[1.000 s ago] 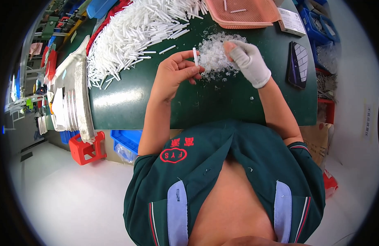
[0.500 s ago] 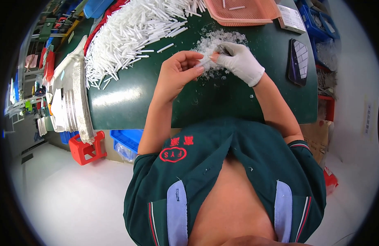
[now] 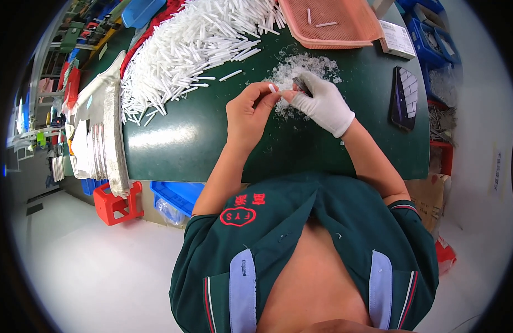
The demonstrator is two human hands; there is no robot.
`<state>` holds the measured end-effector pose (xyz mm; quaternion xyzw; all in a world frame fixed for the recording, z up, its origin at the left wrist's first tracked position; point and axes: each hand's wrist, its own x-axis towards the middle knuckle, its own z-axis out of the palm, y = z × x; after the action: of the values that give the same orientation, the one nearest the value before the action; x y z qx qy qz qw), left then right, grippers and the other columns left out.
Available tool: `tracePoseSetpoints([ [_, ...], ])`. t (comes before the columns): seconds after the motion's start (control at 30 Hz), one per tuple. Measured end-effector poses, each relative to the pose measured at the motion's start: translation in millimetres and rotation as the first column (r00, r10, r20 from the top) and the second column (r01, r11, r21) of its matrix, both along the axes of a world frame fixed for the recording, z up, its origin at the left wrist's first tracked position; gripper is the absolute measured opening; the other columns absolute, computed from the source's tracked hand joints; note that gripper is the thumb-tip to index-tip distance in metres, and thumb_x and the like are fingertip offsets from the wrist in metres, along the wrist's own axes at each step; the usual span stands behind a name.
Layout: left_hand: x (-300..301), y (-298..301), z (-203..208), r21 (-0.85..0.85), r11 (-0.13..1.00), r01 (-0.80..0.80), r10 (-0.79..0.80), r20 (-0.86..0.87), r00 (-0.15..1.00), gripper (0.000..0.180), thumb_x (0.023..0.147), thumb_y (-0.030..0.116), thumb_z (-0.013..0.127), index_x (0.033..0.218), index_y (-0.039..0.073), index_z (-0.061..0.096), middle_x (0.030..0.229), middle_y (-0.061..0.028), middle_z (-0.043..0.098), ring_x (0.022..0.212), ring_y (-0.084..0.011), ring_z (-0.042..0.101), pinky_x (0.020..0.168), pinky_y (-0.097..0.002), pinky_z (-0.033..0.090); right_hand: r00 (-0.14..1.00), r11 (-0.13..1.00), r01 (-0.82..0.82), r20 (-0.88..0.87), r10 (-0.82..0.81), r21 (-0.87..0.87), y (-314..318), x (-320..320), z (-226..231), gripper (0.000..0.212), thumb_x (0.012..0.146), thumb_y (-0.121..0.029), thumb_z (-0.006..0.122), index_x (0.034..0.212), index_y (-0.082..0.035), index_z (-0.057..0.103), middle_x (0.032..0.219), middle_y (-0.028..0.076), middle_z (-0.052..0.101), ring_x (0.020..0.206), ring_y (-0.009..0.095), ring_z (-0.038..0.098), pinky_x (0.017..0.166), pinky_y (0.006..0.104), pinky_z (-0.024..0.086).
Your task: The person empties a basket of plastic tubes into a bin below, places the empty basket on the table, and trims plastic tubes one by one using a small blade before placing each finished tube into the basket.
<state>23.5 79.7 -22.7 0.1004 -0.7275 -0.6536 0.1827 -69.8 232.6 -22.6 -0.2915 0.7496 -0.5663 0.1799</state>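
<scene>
Over the green table, my bare left hand [image 3: 246,114] pinches a short white plastic tube [image 3: 272,88] between thumb and fingertips. My right hand [image 3: 326,106], in a white glove that leaves the thumb tip bare, meets it at the tube's right end. Its fingers are curled closed; a small dark patch shows among them, too hidden to name. Just beyond both hands lies a heap of clear, curly plastic shavings [image 3: 317,65]. To the far left spreads a big pile of similar white tubes [image 3: 184,55], with one loose tube [image 3: 231,75] at its edge.
A pink mesh basket [image 3: 345,43] with two tubes inside stands at the far side. Right of it are a white box [image 3: 397,40] and a dark phone [image 3: 404,100]. Blue bins [image 3: 426,41] line the right. A red stool [image 3: 118,203] is at the lower left.
The view has tilted slightly, so the table sits lower in it. My hands have come closer together, and the left wrist has turned, bringing the tube's end up between the fingers.
</scene>
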Motion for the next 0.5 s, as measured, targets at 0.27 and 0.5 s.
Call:
tracePoseSetpoints([
  [0.27, 1.0, 1.0, 4.4, -0.556, 0.828, -0.071, -0.001, -0.128, 0.992, 0.014, 0.079, -0.001, 0.069, 0.092, 0.003, 0.069, 0.086, -0.0070, 0.067, 0.077, -0.0136, 0.062, 0.068, -0.0246, 0.049, 0.964, 0.987, 0.015, -0.266, 0.029, 0.162, 2.8, 5.7, 13.3, 0.045, 0.083, -0.045, 0.067, 0.083, -0.001, 0.057, 0.073, 0.016, 0.058, 0.070, 0.038, 0.058, 0.062, 0.0412, 0.046],
  [0.5, 1.9, 1.2, 8.4, -0.597, 0.799, -0.073, -0.025, -0.154, 0.988, 0.015, 0.078, -0.002, 0.069, 0.091, 0.004, 0.070, 0.086, -0.0067, 0.068, 0.080, -0.0168, 0.063, 0.068, -0.0265, 0.050, 0.956, 0.971, 0.026, -0.290, 0.046, 0.239, 3.3, 6.9, 15.2, 0.041, 0.087, -0.045, 0.060, 0.086, -0.005, 0.061, 0.073, 0.018, 0.061, 0.074, 0.038, 0.061, 0.065, 0.0433, 0.048],
])
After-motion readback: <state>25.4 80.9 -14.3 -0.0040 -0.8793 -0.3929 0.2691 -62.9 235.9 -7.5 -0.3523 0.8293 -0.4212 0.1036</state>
